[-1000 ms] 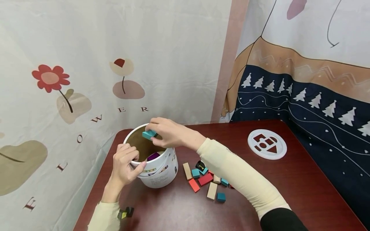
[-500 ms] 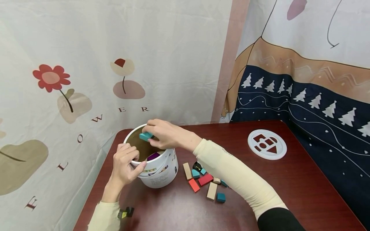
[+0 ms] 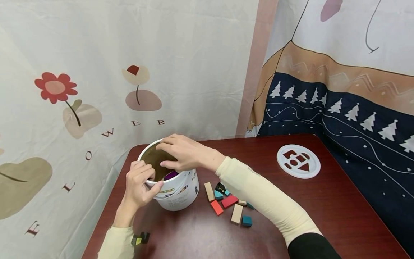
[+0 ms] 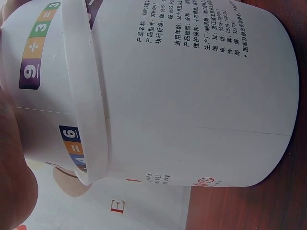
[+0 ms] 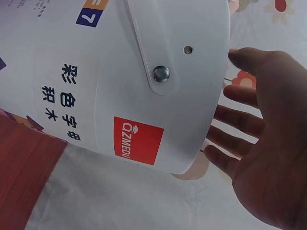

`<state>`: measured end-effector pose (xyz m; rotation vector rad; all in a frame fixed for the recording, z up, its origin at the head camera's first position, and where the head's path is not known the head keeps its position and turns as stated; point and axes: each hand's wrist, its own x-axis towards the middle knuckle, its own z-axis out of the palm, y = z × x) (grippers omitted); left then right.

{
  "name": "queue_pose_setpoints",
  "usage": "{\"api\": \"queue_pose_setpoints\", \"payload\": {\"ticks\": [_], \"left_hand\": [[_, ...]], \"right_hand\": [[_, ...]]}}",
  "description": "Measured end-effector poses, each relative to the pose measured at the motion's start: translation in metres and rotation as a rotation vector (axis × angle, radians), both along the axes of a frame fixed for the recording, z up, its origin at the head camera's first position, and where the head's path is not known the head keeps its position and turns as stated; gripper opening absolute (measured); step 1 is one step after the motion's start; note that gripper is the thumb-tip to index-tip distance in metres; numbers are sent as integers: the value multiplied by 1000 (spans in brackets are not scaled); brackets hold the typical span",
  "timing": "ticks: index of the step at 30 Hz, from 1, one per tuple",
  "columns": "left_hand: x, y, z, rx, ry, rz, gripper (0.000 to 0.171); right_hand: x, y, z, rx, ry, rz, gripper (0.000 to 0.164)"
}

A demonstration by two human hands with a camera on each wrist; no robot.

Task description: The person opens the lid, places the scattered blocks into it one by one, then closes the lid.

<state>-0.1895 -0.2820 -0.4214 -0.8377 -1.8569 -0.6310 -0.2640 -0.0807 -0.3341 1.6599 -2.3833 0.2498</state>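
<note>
A white bucket (image 3: 177, 202) with printed sides stands at the table's left, and a purple piece (image 3: 170, 175) shows inside it. My left hand (image 3: 139, 181) grips the near left rim, its fingers over the edge and the thumb outside. Over the bucket's mouth is my right hand (image 3: 181, 151), fingers spread and nothing between them. The right wrist view shows that hand (image 5: 268, 120) with loose, parted fingers at the rim of the bucket (image 5: 192, 110). In the left wrist view the bucket's printed wall (image 4: 192, 105) fills most of the picture.
Right of the bucket lie several wooden blocks: plain ones (image 3: 237, 214), red ones (image 3: 229, 201) and teal ones (image 3: 247, 221). A white round lid (image 3: 299, 161) with shaped holes lies at the back right of the dark red table (image 3: 278, 230). Printed cloths hang behind.
My right hand held a teal block over the bucket's mouth and shifted slightly left with it. Now its fingers have opened and the block is out of sight. The left hand stayed on the rim.
</note>
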Motion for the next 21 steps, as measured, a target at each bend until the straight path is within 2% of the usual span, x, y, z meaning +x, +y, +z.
{"api": "queue_pose_setpoints", "payload": {"ticks": [8, 21], "left_hand": [[-1, -1, -1, -3, 6, -5, 43], [-1, -2, -1, -8, 1, 7, 42]], "right_hand": [[1, 3, -5, 0, 29, -16, 67], [2, 14, -9, 0, -38, -55, 77]]}}
